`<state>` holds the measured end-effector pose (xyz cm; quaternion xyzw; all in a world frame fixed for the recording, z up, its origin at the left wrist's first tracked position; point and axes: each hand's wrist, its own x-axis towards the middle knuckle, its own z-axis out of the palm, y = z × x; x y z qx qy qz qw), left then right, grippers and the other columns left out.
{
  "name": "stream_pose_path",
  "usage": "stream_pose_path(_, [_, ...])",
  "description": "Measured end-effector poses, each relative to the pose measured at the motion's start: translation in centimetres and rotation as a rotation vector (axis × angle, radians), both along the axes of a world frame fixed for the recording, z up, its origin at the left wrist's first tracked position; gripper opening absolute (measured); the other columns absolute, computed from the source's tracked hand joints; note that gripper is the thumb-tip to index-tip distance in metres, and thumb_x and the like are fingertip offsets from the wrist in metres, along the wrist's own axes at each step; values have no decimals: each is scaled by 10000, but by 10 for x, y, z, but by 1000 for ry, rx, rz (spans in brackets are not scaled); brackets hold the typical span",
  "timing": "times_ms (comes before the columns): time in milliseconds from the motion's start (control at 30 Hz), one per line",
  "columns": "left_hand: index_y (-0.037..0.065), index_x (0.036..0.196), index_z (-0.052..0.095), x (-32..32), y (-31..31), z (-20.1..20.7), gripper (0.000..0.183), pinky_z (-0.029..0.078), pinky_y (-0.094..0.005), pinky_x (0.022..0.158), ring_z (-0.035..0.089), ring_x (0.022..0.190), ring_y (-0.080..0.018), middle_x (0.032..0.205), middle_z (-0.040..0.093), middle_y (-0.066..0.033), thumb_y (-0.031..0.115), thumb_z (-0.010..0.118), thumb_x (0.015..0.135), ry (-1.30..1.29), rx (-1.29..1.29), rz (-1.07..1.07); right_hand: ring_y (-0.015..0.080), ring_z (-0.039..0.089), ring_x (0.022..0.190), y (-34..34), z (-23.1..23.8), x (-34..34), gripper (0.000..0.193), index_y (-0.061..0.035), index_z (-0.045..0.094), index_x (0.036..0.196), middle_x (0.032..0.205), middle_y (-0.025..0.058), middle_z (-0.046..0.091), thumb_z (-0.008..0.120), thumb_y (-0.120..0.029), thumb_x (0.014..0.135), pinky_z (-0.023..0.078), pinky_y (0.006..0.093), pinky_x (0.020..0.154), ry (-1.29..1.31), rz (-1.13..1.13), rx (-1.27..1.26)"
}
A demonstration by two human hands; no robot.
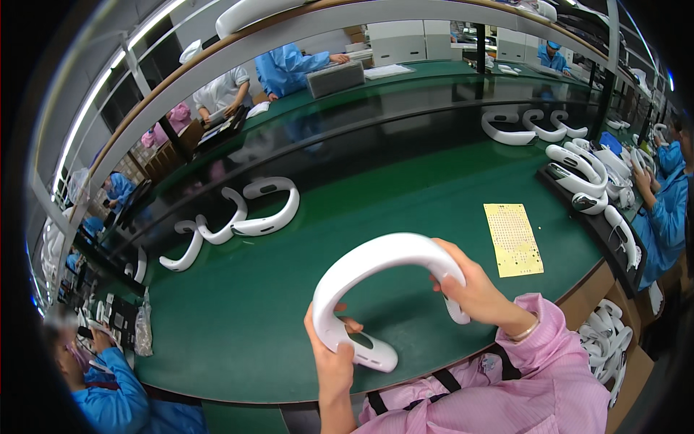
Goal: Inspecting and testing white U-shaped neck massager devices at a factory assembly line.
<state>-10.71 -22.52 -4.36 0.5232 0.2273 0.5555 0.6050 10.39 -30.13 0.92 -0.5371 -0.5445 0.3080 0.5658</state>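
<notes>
A white, C-shaped neckband device [383,249] is held up above the near edge of the green table. My left hand [332,354] grips its left arm, the thumb on the near side and fingertips showing inside the curve. An oval dark opening shows near that arm's thick end. Around the right arm, close to its tip, my right hand [477,289] is closed. A yellow printed sheet [514,240] lies flat on the table just beyond my right hand. Both sleeves in view are pink.
Similar white neckbands [267,210] stand at the left back, more [531,130] at the right back. A black tray [589,224] piled with white parts sits at the right edge. A cardboard box [629,376] holds white pieces below. Blue-clad people work on both sides.
</notes>
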Motion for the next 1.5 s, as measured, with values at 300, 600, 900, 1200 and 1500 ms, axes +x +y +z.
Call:
stream_pose_path(300, [8,1155,418,33,24,-38,333,501,-348,698,567,788,-192,897,563,-104,109,494,847,-306,-730,-363,195,418,861,-14,53,-15,597,66,148,1386,952,115,382,374,-282,956,355,275,800,-232,371,-46])
stream_pose_path(600, [-58,1206,423,42,21,-31,398,526,-370,827,583,1010,-271,1137,552,-189,214,445,916,-311,-665,-559,134,404,852,-7,60,-29,564,53,229,1378,986,93,385,471,-176,922,379,237,706,-112,360,-33])
stream_pose_path(900, [-27,1313,325,26,-10,39,625,537,-268,619,619,843,-250,1196,507,-168,463,343,925,-115,-694,-390,343,415,1172,20,55,18,546,-83,487,1229,1285,174,412,612,28,709,245,471,1044,-683,54,449])
stream_pose_path(1200, [26,1181,400,-11,19,23,808,557,-309,532,638,693,-304,1280,385,-228,266,852,556,116,-4,-320,167,492,923,13,25,28,390,-61,424,1011,936,67,465,544,86,671,386,335,917,-71,5,346])
stream_pose_path(1500, [28,1002,440,15,23,20,630,412,-343,728,489,788,-196,825,465,-62,621,497,797,-43,-22,-192,109,511,798,14,35,22,358,-31,459,1078,905,33,507,554,-315,883,446,263,701,362,64,-125])
